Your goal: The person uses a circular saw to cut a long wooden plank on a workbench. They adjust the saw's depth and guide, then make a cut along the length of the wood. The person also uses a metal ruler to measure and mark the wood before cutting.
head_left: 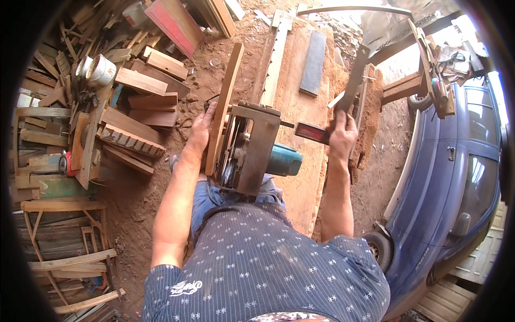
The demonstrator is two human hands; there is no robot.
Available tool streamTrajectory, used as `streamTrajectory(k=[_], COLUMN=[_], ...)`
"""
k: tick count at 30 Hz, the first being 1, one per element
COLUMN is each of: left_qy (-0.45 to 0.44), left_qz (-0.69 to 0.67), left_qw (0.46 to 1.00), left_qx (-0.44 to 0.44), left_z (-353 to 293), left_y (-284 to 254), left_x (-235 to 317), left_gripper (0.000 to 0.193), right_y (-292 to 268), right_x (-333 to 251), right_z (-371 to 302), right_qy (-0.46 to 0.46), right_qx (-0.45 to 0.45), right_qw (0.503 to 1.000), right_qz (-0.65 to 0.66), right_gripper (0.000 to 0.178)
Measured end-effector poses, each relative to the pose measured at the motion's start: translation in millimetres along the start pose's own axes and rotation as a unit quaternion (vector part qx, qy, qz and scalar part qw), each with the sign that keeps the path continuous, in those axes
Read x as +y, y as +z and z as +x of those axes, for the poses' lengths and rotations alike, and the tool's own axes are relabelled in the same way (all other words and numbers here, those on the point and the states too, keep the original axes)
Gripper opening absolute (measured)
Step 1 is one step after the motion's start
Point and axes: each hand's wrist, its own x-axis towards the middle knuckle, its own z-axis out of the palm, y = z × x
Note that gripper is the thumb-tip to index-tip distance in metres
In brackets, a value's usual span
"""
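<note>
At left, a person's left hand (201, 129) meets a wooden strip (225, 107), its grip unclear. At center, a power saw (255, 142) sits beside the strip, above the lap; right, the right hand (342, 137) closes on a red-faced block (311, 133) near a blue car (445, 172).
</note>
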Motion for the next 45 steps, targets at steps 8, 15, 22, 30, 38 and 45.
streamTrajectory(k=[8,15,22,30,38,45], left_qy=[0.064,0.0,0.017,-0.004,0.013,0.002], left_qz=[0.07,-0.008,-0.027,-0.06,-0.001,-0.038], left_qw=[0.995,1.0,0.999,0.998,1.0,0.998], left_qx=[0.026,-0.017,0.02,-0.018,-0.028,-0.049], left_z=[-4,-1,-7,-23,-13,-5], left_y=[-7,-10,-7,3,-7,-6], left_x=[-8,-2,-3,11,5,-3], left_gripper=[0.042,0.042,0.043,0.049,0.047,0.047], right_y=[-13,-35,-5,78,82,92], right_x=[9,140,195,85,111,119], right_z=[12,37,14,19,15,25], right_qy=[0.008,-0.063,-0.013,0.319,0.32,0.342], right_qx=[0.002,-0.135,-0.209,-0.561,-0.57,-0.587], right_qw=[1.0,0.934,0.821,0.729,0.679,0.666], right_qz=[-0.002,-0.324,-0.531,0.229,0.333,0.308], right_gripper=[0.025,0.026,0.044,0.04,0.041,0.052])
